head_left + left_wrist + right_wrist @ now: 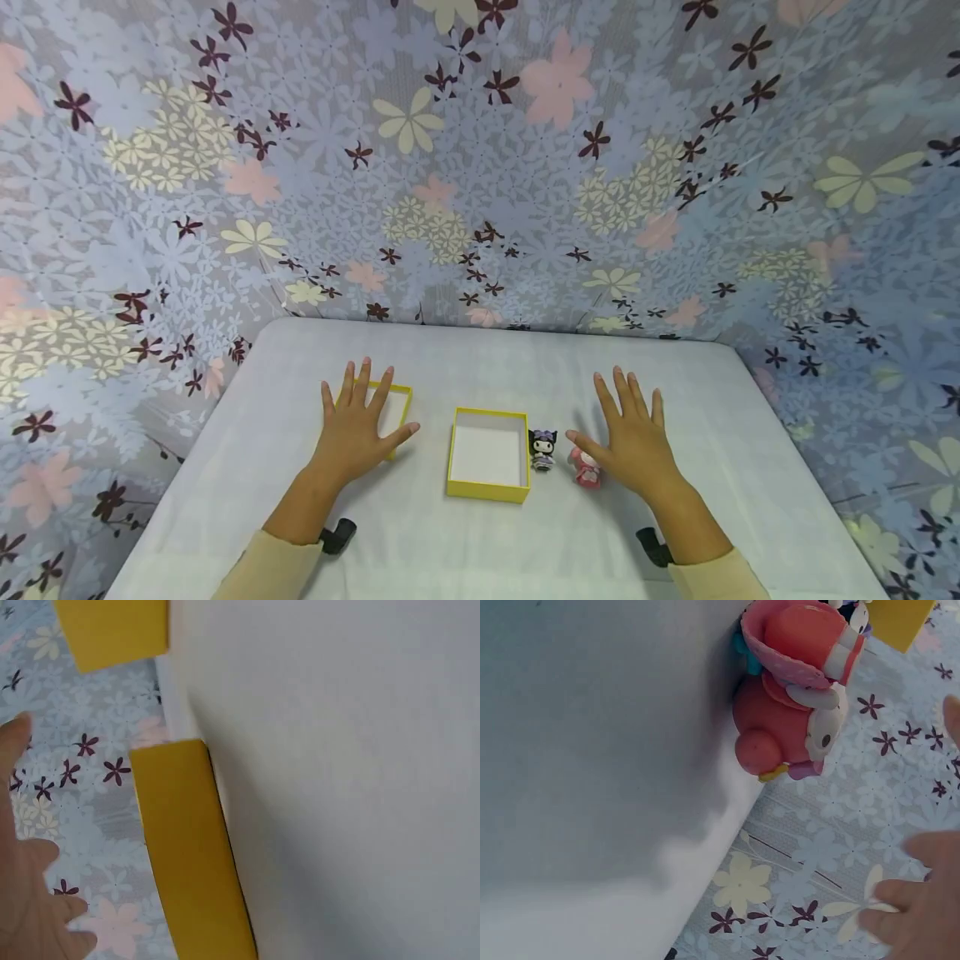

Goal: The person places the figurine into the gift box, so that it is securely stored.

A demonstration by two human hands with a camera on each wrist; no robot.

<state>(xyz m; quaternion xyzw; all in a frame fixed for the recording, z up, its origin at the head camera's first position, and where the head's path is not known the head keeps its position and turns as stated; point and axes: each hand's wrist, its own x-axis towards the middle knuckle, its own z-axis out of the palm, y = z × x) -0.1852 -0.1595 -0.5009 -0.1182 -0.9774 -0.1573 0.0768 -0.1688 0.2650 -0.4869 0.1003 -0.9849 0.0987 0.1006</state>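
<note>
My left hand [352, 437], fingers spread, hovers over a shallow yellow-rimmed box part [406, 402], covering much of it; in the left wrist view its yellow side [195, 847] shows beside the fingers. To the right, my right hand [636, 446] is spread out too, holding nothing, its thumb near a pink-and-red figurine [587, 471]. That figurine [780, 720] has a white face and shows large in the right wrist view. Between the hands sits an open yellow box [489, 454] with a white inside. A black-hooded figurine [542, 450] stands against the box's right side.
The items are on a table with a pale cloth [487, 367]. Behind and around it hangs a flowered fabric [480, 167]. Black straps [339, 536] are at both wrists, below cream sleeves.
</note>
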